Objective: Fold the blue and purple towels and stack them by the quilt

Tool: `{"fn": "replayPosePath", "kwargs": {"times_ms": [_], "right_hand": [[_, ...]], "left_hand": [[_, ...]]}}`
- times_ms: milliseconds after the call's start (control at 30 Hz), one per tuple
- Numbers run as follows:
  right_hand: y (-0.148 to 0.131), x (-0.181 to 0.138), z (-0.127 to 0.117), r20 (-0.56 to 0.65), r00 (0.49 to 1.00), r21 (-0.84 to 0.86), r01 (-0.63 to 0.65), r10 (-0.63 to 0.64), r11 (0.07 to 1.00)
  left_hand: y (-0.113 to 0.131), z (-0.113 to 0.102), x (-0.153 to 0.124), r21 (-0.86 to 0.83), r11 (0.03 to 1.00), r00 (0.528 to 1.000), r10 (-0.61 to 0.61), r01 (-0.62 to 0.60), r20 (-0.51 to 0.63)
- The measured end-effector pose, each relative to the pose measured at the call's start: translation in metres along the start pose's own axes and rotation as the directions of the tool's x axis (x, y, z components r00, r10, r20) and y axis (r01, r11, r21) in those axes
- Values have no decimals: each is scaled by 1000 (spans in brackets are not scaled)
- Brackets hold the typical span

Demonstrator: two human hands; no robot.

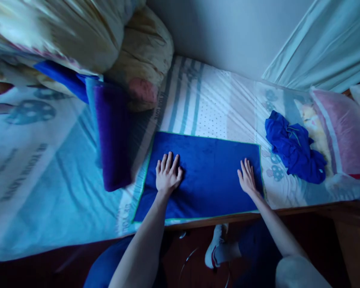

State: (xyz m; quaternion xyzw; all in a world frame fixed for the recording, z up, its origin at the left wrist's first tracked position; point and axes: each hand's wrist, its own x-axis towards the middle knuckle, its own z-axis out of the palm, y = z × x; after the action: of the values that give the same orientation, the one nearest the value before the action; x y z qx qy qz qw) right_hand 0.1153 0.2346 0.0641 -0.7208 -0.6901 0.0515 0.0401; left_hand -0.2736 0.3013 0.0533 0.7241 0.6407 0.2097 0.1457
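Grip, head view: neither hand holds anything; left hand (169, 175) lies palm down with fingers spread, right hand (247, 176) palm down with fingers nearer together, both on the blue cloth (211, 180). Cloth lies spread on the bed (211, 116), its near edge along the bed's wooden rim (210, 221). Risk, judged: uneven pressure or a sideways drag of either palm could ruck the cloth; shallow creases show by the left hand. Near edge could slip over the rim if pulled toward the person. Crumpled blue cloth (295, 148) sits near the right edge, apart from it; a wide sweep of the right hand might catch it. Hard to make out: palms and the cloth's underside are hidden; left forearm covers part of the near edge, right forearm the near right corner. Purple roll (112, 136) is blurred; pink pillow (345, 132) partly covered, floor too dark to read.
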Motion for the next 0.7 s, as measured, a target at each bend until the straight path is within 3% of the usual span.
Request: {"fn": "replayPosePath", "kwargs": {"times_ms": [100,167,267,533,700], "right_hand": [[26,-65,1,20,1000,-24,0,0,1000],[43,-83,0,-28,998,-45,-60,59,997],[53,-84,-2,-67,995,-56,-84,80,995],[43,-77,-5,-53,992,-48,-116,114,992],[45,-77,-4,-56,992,-22,-119,117,993]], "left_hand": [[1,-1,1,-5,1000,1000,-1,1,1],[1,-2,0,-4,1000,1000,-3,3,3],[1,-2,0,1,1000,1000,-8,8,12],[5,-5,2,5,999,997,-40,40,62],[-2,-21,-27,53,995,993,-93,89,67]]}}
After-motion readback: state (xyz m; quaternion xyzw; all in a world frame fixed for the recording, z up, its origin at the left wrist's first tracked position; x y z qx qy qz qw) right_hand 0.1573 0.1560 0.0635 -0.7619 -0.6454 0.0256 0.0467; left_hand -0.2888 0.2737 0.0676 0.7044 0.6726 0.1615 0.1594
